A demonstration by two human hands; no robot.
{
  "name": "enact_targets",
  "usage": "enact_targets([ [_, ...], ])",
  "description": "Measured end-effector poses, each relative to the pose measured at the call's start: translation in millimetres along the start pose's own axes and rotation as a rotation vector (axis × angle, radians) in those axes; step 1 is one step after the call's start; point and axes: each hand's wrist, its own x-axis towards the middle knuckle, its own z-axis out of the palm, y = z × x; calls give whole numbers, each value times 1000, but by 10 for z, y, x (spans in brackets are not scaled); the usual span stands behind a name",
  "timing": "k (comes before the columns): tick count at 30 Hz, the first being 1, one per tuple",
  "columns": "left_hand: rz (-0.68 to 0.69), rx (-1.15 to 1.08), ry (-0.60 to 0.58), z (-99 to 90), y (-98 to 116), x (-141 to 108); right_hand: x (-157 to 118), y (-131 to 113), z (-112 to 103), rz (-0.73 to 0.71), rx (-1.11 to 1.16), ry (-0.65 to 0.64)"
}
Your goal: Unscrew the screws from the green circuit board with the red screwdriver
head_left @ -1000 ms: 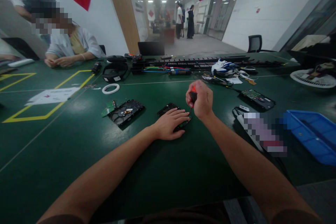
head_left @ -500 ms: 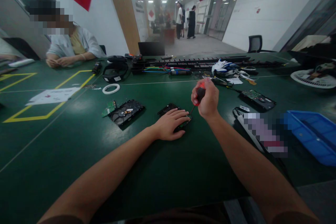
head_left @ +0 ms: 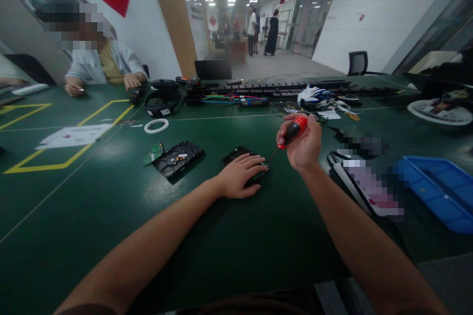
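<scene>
My left hand (head_left: 240, 175) lies flat with its fingers spread over a small black hard drive (head_left: 238, 152), which it partly covers. A strip of green circuit board shows beside the fingertips. My right hand (head_left: 305, 145) is closed around a red and black screwdriver (head_left: 294, 131). The tool leans to the right, and its thin shaft reaches down to the drive's right end, close to my left fingertips. Whether the tip sits in a screw is too small to tell. To the left lies an opened drive (head_left: 181, 157) with a green circuit board (head_left: 152, 154) at its corner.
On the green table (head_left: 207, 236) are a white ring (head_left: 156, 126), a black headset (head_left: 162, 102), cables, white-blue gloves (head_left: 315, 94), a blue tray (head_left: 439, 189) and a white power strip (head_left: 353, 187). Another person (head_left: 107, 61) sits at the far left.
My right hand has moved right, and the screwdriver is tilted further over to the right. My left hand has stayed on the drive. The seated person's hands have moved apart.
</scene>
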Motion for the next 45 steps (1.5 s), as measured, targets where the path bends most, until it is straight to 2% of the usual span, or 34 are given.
enact_targets([
  [12, 1, 4, 1, 0, -2, -13, 25, 34, -16, 19, -69, -40],
  [20, -1, -1, 8, -9, 13, -18, 26, -2, -4, 97, 9, -51],
  [25, 1, 1, 2, 0, 0, -17, 21, -27, -2, 90, 55, -60],
  [35, 7, 7, 1, 5, -4, -2, 1, -35, 73, 85, 24, -161],
  [45, 6, 13, 16, 26, 2, -1, -6, -65, 105, 125, -39, -100],
])
